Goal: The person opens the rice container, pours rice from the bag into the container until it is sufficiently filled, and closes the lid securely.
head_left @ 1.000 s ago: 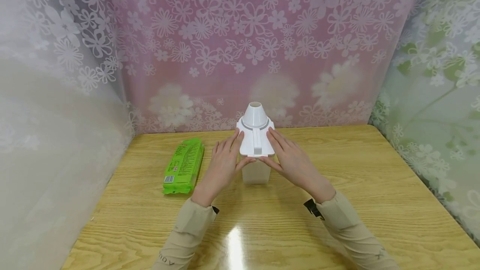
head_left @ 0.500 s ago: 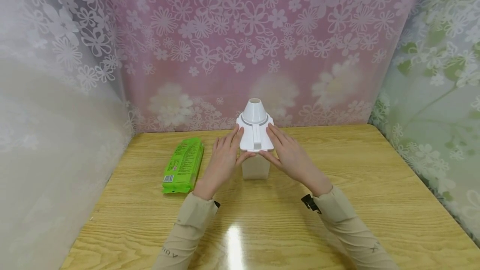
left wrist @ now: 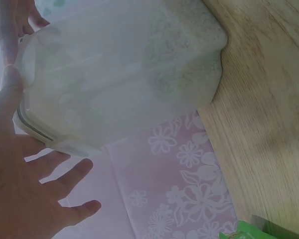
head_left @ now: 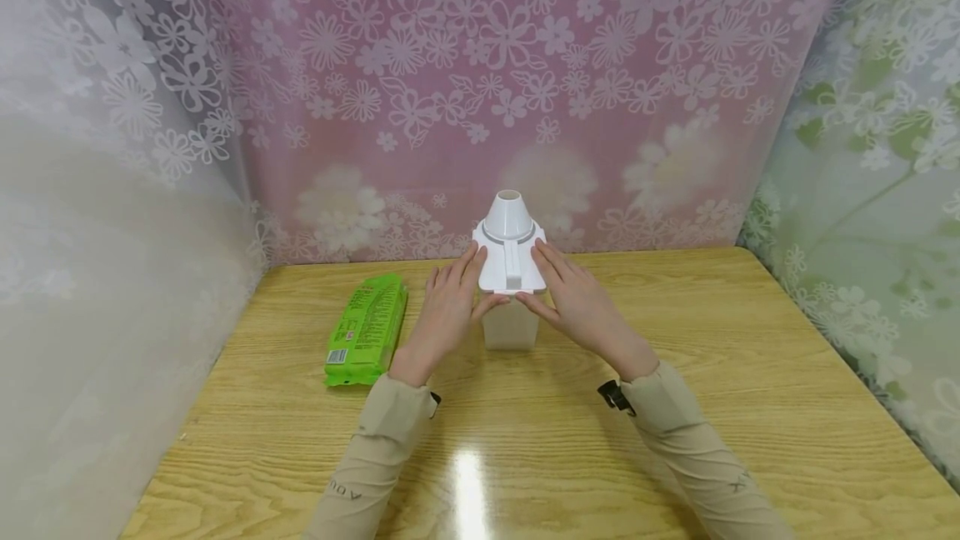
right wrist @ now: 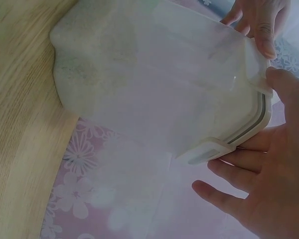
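Observation:
A translucent plastic storage container (head_left: 510,330) with pale grains (left wrist: 187,42) in its lower part stands upright on the table. Its white lid (head_left: 492,273) has side clips and a cone-shaped spout (head_left: 508,217) on top. My left hand (head_left: 444,307) holds the lid's left side, thumb at the near edge and fingers along the side. On the right side my right hand (head_left: 588,307) grips it in mirror fashion, the thumb tips almost meeting at the front clip. In the right wrist view, some fingers (right wrist: 214,196) spread away below the lid's edge.
A green printed packet (head_left: 367,332) with a barcode lies on the wooden table (head_left: 300,457), left of the left hand. Pink flowered curtain (head_left: 420,148) hangs behind the table's back edge, with pale curtains on both sides.
Both hands and the container have slid away from me across the table, toward the back edge. The hold on the lid looks the same. The green packet has stayed in place.

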Available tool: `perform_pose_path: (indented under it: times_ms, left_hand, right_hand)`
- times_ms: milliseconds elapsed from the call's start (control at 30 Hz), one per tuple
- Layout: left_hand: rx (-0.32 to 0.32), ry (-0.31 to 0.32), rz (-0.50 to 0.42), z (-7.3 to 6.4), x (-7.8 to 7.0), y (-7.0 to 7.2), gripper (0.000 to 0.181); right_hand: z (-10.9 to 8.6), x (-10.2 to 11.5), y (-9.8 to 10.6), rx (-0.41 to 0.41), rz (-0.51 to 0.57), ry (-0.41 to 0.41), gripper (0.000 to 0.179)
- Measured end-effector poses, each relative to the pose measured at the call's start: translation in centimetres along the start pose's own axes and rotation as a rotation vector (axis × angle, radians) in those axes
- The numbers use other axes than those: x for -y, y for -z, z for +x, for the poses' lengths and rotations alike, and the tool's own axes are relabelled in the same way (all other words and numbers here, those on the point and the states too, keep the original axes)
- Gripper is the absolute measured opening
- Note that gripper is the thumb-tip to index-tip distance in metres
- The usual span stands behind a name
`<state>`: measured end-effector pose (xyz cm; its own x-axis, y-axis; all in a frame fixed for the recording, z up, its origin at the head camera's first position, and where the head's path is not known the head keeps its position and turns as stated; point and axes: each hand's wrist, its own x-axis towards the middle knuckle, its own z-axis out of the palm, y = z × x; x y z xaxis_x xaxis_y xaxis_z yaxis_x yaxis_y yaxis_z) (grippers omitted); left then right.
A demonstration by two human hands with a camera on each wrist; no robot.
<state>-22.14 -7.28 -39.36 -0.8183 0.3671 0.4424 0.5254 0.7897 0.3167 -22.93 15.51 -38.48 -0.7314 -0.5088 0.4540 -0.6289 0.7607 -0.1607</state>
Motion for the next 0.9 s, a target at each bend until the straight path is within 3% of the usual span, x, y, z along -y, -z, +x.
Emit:
perform_pose_path:
  times_ms: [900]
  left_hand:
    - [0.069,0.059,-0.017,1.3,0.9,-0.6,0.079]
  right_hand:
    - [1.1,-0.8,-0.4,0.028,0.013,-0.033,0.077]
